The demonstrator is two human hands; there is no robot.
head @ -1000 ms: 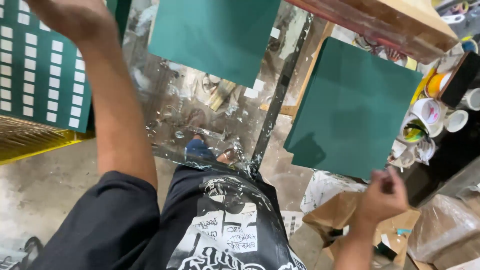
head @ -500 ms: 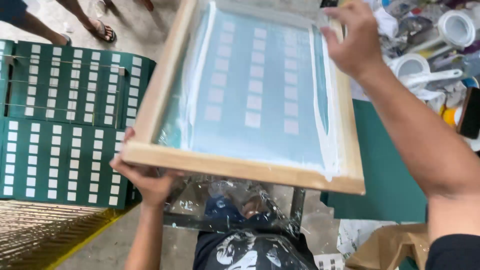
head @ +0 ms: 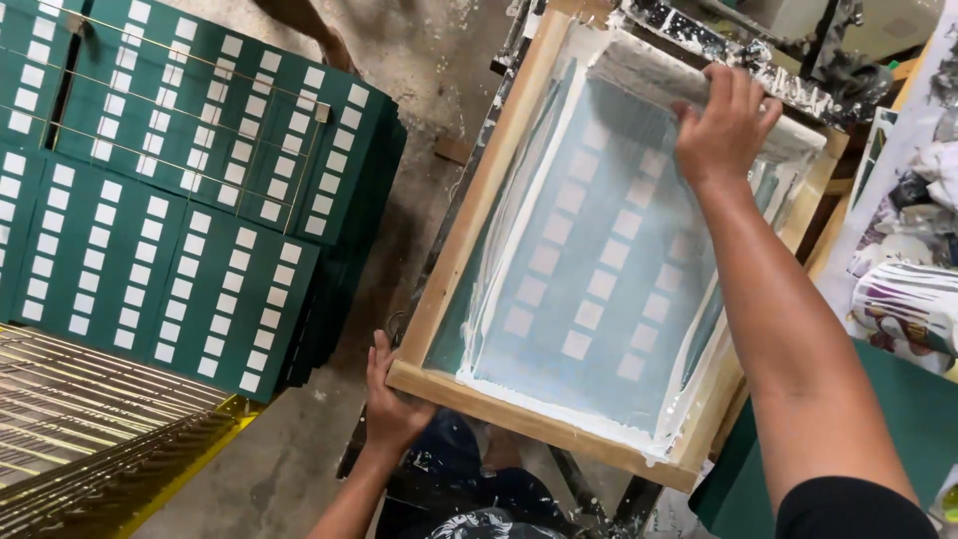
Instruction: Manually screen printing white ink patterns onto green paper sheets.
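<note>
A: Hidden parts first; what sits under the printing screen (head: 599, 260) cannot be made out through the mesh, only pale rectangles in rows; the frame's far end runs under a paint-spattered metal clamp (head: 738, 45) and is partly cut off.

B: Noted; the squeegee (head: 649, 80) at the far end is mostly covered by the right hand (head: 723, 125); fingers curled down over its top edge, gripping it; blade itself smeared white, hard to separate from the ink.

A: Left hand (head: 389, 399); fingers wrapped on the near left corner of the wooden frame, thumb side hidden beneath it.

B: Surface and room; bare concrete floor (head: 289, 459), stained; the screen lies flat and low in front of the person, right of centre, white ink pooled along its near and side edges.

A: Around it, largest down; stacked green sheets (head: 170, 200) printed with white rectangles fill the left; a wire drying rack (head: 90, 419) with yellow edge at lower left, cut off; a plain green sheet (head: 898, 429) at lower right under the forearm; rags and ink-stained clutter (head: 908, 250) on the right, indistinct; another person's foot (head: 334, 50) at the top, cropped.
</note>
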